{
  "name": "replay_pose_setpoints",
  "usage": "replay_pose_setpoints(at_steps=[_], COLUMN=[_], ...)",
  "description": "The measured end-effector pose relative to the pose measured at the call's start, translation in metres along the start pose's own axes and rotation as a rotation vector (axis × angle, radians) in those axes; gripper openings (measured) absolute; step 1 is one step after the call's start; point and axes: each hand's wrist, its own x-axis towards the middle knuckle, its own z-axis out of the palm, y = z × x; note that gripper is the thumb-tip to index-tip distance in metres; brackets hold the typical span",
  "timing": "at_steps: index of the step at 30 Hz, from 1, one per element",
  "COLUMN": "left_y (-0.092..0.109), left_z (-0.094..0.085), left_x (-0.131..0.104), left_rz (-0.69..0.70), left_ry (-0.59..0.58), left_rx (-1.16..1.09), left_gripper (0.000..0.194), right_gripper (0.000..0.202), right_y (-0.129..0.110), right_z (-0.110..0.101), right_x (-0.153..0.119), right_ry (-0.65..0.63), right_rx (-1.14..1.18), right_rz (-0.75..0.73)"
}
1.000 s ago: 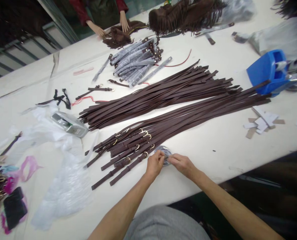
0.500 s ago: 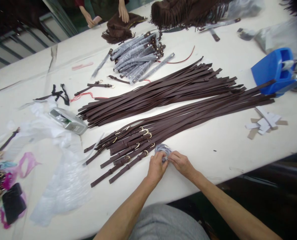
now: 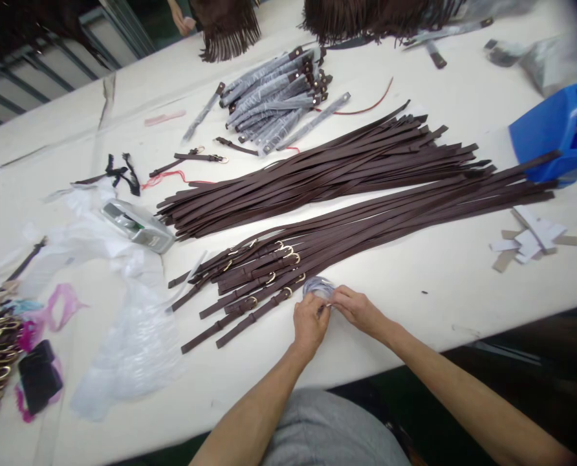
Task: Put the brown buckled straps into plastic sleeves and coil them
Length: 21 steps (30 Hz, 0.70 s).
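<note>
Just beside the buckled brown straps [image 3: 254, 317], we pinch the grey coil [image 3: 317, 285] at the edge facing us — left hand [image 3: 310, 322] nearer the straps, right hand [image 3: 362, 310] farther.

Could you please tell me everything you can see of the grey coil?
The grey coil is a small, roundish bundle of thin, slightly shiny loops, plastic-looking. The left hand and right hand pinch at its near edge and partly hide it. It is just beside the buckled brown straps; whether it touches them or the table is unclear.

no readable text, labels, or numbers
</note>
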Motion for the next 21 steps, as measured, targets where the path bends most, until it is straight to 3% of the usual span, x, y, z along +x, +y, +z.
replay_pose_setpoints(at_steps=[12, 16, 18, 21], left_y=[-0.003, -0.008, -0.010, -0.013], left_z=[0.006, 0.009, 0.010, 0.011], left_x=[-0.004, -0.006, -0.006, -0.007], left_rz=[0.086, 0.122, 0.141, 0.168], left_ry=[0.038, 0.007, 0.000, 0.002], left_rx=[-0.017, 0.029, 0.048, 0.065], left_gripper=[0.014, 0.010, 0.011, 0.013], right_gripper=[0.025, 0.031, 0.030, 0.020], right_y=[0.017, 0.012, 0.001, -0.022], right_z=[0.023, 0.016, 0.010, 0.004], right_x=[-0.023, -0.033, -0.036, -0.032], right_ry=[0.171, 0.117, 0.123, 0.231], right_rx=[-0.077, -0.043, 0.010, 0.180], right_rz=[-0.125, -0.153, -0.028, 0.473])
